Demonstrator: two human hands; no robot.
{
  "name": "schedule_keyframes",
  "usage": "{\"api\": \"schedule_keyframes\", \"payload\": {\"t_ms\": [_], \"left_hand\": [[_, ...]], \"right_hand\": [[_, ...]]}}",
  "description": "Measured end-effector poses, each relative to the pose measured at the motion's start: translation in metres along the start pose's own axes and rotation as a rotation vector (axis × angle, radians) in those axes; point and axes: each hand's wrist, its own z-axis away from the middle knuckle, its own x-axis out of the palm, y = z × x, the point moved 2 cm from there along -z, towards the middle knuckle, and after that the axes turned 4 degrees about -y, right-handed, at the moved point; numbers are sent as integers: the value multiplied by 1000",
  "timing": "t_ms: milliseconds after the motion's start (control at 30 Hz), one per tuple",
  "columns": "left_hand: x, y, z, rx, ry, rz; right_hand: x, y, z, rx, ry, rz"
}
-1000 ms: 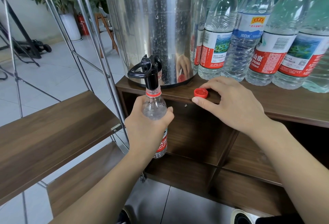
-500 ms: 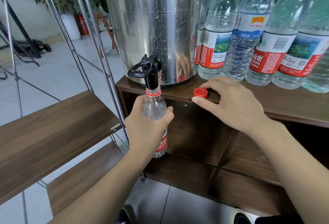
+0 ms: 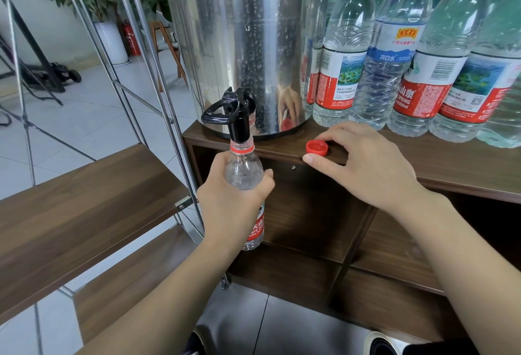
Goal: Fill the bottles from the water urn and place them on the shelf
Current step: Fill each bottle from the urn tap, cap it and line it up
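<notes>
Shelf: wooden shelf [image 3: 84, 213] on a metal frame stands at the far left, with a lower board under it; no bottle is on the visible boards.
Background: potted plant [image 3: 104, 2] and red fire extinguisher [image 3: 132, 39] stand on the tiled floor behind the frame.
Left hand: left hand [image 3: 231, 202] is wrapped around the middle of the bottle, thumb on the right side, fingers curled behind it.
Bottle: clear bottle [image 3: 244, 174] with a red label is upright and without cap; its mouth sits directly under the black tap, touching or almost touching the spout. A little water shows in the upper part; the level lower down is hidden by the hand.
Tap: black tap [image 3: 234, 115] sticks out from the bottom front of the urn, over the table edge.
Urn: steel water urn [image 3: 239, 30] stands on the left end of the table, with drops on its wall.
Cap: red cap [image 3: 317, 147] lies open side up on the table edge, just right of the urn.
Right hand: right hand [image 3: 363, 163] rests on the table edge, fingers bent loosely around the cap, forefinger behind it and thumb in front; I cannot tell if they really pinch it.
Table: dark wooden table [image 3: 451, 163] has open compartments under the top.
Other bottles: row of capped bottles [image 3: 394, 58] stands at the back right, beside the urn.
</notes>
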Motion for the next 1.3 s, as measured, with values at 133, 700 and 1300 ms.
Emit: {"api": "schedule_keyframes", "payload": {"t_ms": [133, 700, 1300], "left_hand": [[0, 0, 0, 0, -3, -2], [0, 0, -1, 12, -8, 5], [0, -2, -1, 22, -11, 12]], "right_hand": [[1, -1, -1, 0, -2, 1], [2, 1, 0, -7, 10, -3], [2, 0, -1, -4, 9, -6]]}}
